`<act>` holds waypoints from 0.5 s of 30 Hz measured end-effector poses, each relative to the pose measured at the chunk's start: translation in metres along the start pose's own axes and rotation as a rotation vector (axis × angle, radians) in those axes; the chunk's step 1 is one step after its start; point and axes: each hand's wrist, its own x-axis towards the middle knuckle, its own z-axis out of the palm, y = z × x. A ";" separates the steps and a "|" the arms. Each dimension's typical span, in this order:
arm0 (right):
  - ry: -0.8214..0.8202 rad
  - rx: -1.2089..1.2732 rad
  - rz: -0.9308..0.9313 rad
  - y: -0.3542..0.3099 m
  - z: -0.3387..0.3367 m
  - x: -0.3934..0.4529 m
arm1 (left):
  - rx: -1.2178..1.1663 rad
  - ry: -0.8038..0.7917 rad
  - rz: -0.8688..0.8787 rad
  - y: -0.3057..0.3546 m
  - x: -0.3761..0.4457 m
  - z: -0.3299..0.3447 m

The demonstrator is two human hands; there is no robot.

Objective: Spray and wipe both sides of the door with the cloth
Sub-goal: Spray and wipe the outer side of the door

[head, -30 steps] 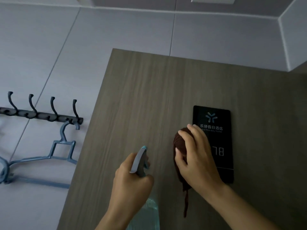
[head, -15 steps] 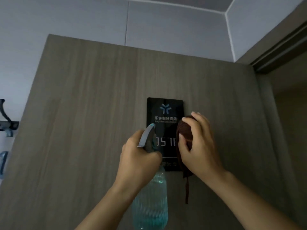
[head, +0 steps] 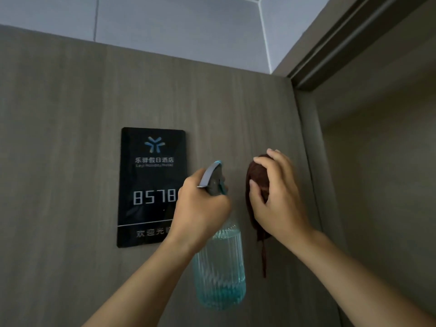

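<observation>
A: State the position of the left hand [head: 200, 208].

B: It grips the neck of the spray bottle [head: 219, 263], fingers curled closed around it below the grey trigger head [head: 212, 177]. The ribbed clear body holds blue liquid and hangs below the fist.

A: And the right hand [head: 276, 199]?

B: It presses the dark red cloth [head: 257, 175] against the wood-grain door [head: 70, 138]. Fingers are curved over the bunched cloth; 1 tail of it hangs below the palm.

A: Location on the door?

B: Just right of the black room plaque [head: 151, 185] reading 8578, near the door's right edge and the frame [head: 330, 67].
</observation>
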 end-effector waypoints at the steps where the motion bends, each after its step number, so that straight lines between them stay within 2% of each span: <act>1: -0.002 -0.002 0.009 0.007 -0.003 -0.004 | 0.004 -0.010 -0.004 -0.003 0.000 0.008; 9: -0.101 0.026 0.000 0.044 -0.016 -0.046 | -0.006 -0.049 -0.070 -0.024 -0.017 0.058; 15: -0.146 0.081 0.006 0.044 -0.023 -0.096 | 0.061 -0.030 -0.094 -0.046 -0.065 0.061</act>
